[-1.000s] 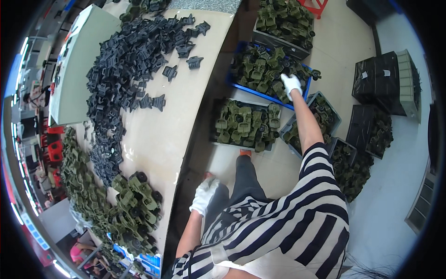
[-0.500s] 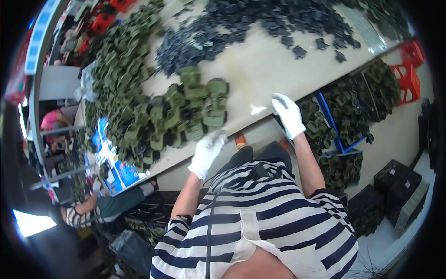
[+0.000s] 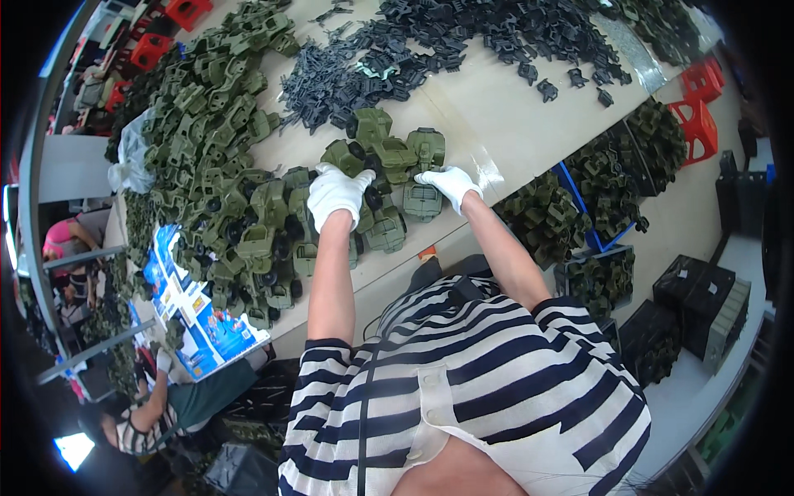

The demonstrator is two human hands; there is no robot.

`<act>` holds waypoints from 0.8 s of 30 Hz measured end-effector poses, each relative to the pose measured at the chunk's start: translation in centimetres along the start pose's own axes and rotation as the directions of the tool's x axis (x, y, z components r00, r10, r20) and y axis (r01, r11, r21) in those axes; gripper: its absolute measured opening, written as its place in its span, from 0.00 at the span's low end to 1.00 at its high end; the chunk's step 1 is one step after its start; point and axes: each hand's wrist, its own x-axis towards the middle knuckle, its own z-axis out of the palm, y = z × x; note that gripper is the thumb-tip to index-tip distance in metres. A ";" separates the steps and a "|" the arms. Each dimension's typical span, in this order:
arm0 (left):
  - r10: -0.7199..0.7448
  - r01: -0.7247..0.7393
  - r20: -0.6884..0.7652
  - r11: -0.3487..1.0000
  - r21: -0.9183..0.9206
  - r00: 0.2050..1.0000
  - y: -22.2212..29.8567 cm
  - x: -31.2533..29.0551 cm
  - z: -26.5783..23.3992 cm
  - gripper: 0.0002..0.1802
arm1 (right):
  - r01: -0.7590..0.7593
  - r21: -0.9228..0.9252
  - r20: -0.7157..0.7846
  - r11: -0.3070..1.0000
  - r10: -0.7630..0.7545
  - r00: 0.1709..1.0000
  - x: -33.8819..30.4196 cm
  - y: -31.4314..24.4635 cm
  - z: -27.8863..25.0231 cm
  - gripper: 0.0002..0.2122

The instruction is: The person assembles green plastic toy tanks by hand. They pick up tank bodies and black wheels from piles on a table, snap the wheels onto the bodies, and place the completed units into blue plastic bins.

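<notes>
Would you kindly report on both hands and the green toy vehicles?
Left hand over green toy vehicles. Right hand at their right end. Dark grey plastic parts piled beyond.

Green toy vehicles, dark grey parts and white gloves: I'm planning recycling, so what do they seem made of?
Green toy vehicles: probably plastic, low sheen; soft highlights, uniform colour. Dark grey parts: likely plastic, fairly matte; repeated shapes. White gloves: seemingly fabric, matte; soft creases.

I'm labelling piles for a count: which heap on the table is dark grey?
The heap of small plastic parts, beyond the left hand and right hand; the toy vehicles at the hands and the heap of vehicle parts to their left are green.
</notes>
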 end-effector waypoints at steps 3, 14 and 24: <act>0.001 -0.001 0.006 1.000 0.013 1.000 -0.6 1.6 0.1 0.46 | 0.049 0.240 0.026 0.969 -0.057 0.998 -2.5 -1.2 -1.8 0.22; 0.037 -0.041 0.023 0.975 0.219 0.999 0.7 3.6 0.4 0.33 | 0.099 -0.047 -0.213 0.994 -0.107 0.971 0.7 -4.2 -6.5 0.40; 0.156 -0.013 0.531 0.965 -0.263 0.833 -4.1 11.9 2.2 0.35 | 0.104 0.195 -0.001 0.975 -0.106 0.994 1.9 -2.6 -7.0 0.13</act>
